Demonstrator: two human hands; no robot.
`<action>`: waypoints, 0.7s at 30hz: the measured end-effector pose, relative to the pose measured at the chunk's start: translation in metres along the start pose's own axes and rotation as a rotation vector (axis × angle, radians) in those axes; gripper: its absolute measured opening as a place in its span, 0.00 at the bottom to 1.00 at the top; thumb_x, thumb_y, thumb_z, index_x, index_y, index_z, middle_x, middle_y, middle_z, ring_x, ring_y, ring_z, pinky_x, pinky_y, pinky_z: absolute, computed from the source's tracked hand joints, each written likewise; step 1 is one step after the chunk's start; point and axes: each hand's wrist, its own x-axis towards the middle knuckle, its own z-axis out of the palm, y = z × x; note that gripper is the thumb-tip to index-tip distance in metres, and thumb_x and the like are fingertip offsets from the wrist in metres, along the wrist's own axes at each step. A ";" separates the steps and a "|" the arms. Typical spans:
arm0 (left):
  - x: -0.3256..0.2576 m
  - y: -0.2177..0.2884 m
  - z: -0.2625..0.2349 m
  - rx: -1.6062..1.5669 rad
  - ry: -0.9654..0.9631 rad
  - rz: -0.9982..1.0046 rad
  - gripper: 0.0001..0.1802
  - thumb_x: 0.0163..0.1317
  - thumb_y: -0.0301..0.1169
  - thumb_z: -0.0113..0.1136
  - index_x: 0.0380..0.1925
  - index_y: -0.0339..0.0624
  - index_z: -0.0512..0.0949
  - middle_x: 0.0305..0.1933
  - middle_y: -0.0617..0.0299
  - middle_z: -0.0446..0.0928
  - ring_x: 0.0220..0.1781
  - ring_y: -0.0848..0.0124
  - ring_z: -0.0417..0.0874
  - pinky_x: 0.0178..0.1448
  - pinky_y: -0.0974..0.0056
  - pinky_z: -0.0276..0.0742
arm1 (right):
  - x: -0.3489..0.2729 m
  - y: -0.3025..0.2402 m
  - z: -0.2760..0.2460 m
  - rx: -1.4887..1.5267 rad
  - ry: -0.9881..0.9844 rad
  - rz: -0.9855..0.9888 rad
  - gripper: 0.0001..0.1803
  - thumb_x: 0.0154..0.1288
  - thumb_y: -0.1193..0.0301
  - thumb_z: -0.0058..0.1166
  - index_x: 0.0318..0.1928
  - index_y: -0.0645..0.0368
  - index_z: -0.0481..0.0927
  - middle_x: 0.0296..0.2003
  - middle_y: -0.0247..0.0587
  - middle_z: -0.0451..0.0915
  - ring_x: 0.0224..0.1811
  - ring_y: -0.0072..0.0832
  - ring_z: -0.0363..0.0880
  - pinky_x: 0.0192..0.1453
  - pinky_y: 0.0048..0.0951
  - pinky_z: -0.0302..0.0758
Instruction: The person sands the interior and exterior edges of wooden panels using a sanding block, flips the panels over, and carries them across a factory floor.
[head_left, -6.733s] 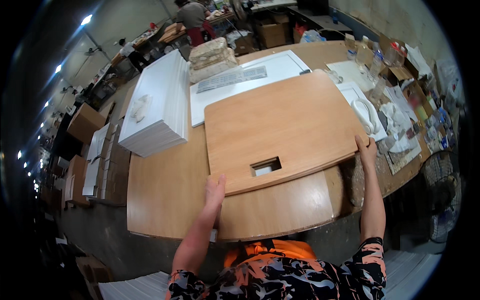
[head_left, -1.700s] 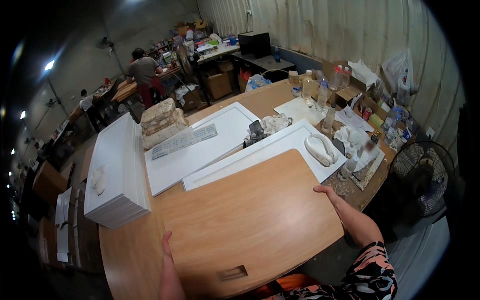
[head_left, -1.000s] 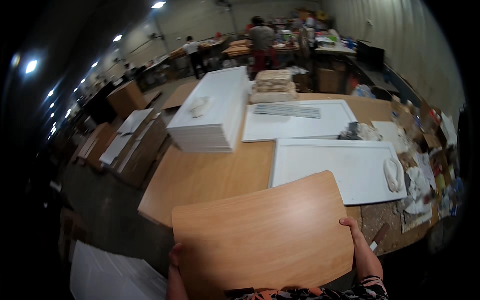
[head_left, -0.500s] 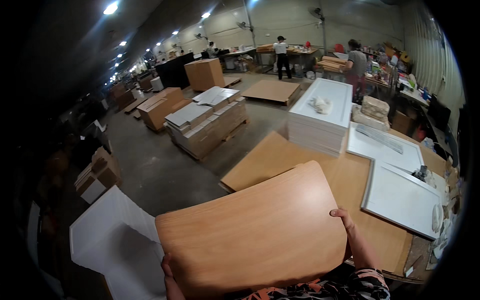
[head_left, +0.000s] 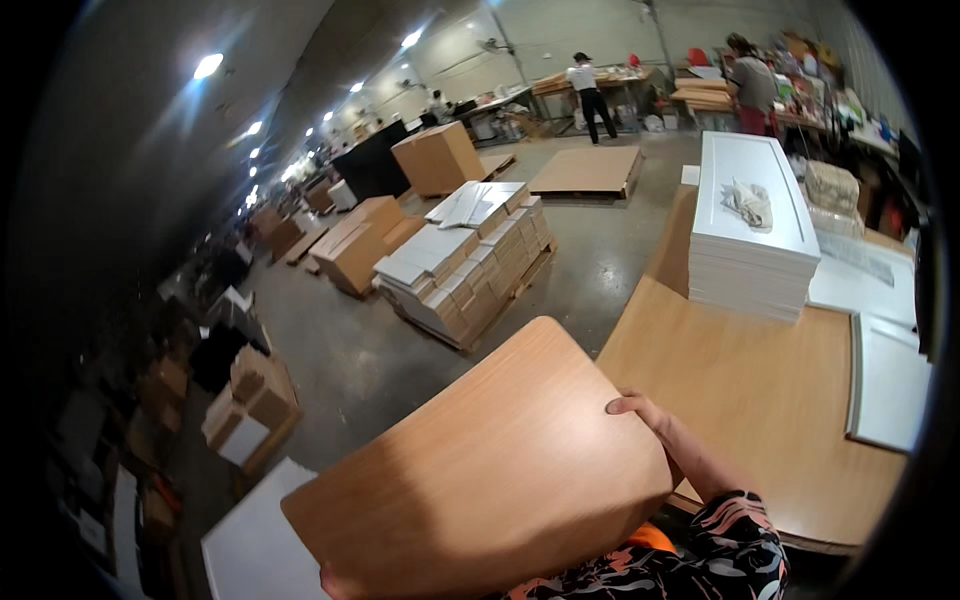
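A wide wood-grain board (head_left: 480,450) with rounded corners is held up in front of my body, tilted with its right end higher. My right hand (head_left: 640,408) grips its right edge, the thumb lying on the face and the other fingers hidden behind. At the lower left corner only a small part of my left hand (head_left: 328,580) shows, holding the board's edge. Below the board's left end lies a white panel (head_left: 255,540), partly covered by it. To the right of the board is a large wood-coloured table (head_left: 740,390).
On the table stand a stack of white panels (head_left: 750,270) with a crumpled cloth (head_left: 750,203) on top, and more white panels (head_left: 890,375). Ahead on the floor are a pallet of stacked boards (head_left: 470,270), cartons (head_left: 440,160) and a low flat stack (head_left: 585,172). Two people work at far benches.
The board has swung left and tilted more steeply, its right end up. My view has turned left, so the table and white stack sit farther right. The white panel at left is more covered.
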 end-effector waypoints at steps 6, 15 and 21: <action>0.101 0.037 0.022 -0.003 0.021 0.025 0.32 0.65 0.49 0.49 0.61 0.37 0.70 0.63 0.51 0.72 0.62 0.55 0.73 0.64 0.51 0.71 | 0.105 -0.029 0.042 0.027 -0.089 -0.050 0.36 0.47 0.65 0.65 0.58 0.68 0.75 0.49 0.48 0.81 0.48 0.36 0.81 0.55 0.35 0.76; 0.281 0.043 0.016 -0.005 -0.103 -0.067 0.32 0.64 0.50 0.50 0.61 0.38 0.70 0.63 0.52 0.72 0.62 0.55 0.73 0.63 0.51 0.71 | 0.205 -0.051 0.065 -0.087 0.017 -0.125 0.36 0.51 0.61 0.63 0.60 0.67 0.75 0.52 0.49 0.80 0.54 0.35 0.78 0.59 0.36 0.72; 0.413 0.041 0.028 0.000 -0.244 -0.156 0.33 0.64 0.50 0.51 0.61 0.38 0.70 0.63 0.52 0.72 0.62 0.55 0.73 0.63 0.51 0.71 | 0.238 -0.071 0.074 -0.063 0.217 -0.218 0.36 0.50 0.63 0.64 0.59 0.68 0.75 0.49 0.46 0.81 0.50 0.33 0.80 0.55 0.36 0.75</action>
